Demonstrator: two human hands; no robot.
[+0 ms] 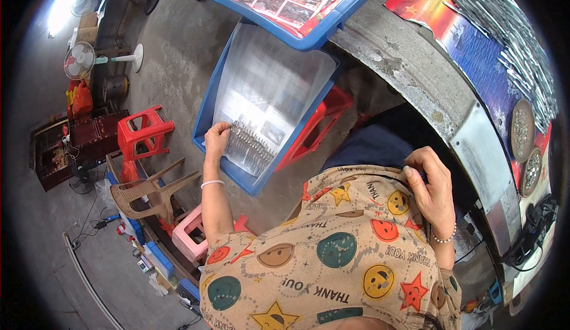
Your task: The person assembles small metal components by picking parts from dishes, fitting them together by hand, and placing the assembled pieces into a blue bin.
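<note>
Metal pins (248, 147), a row lying in the blue tray (205, 116), long axis slanting down-right from my closed left hand (217, 136) gripping its upper end; right hand (432, 190) far off, loosely curled, empty.

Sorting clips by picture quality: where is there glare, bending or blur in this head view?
Head view: blown-out white glare at the upper left, near the standing fan; a pale sheen on the clear plastic sheet in the blue tray; fisheye bends the workbench edge into an arc; black corners; left hand and right hand look sharp.
</note>
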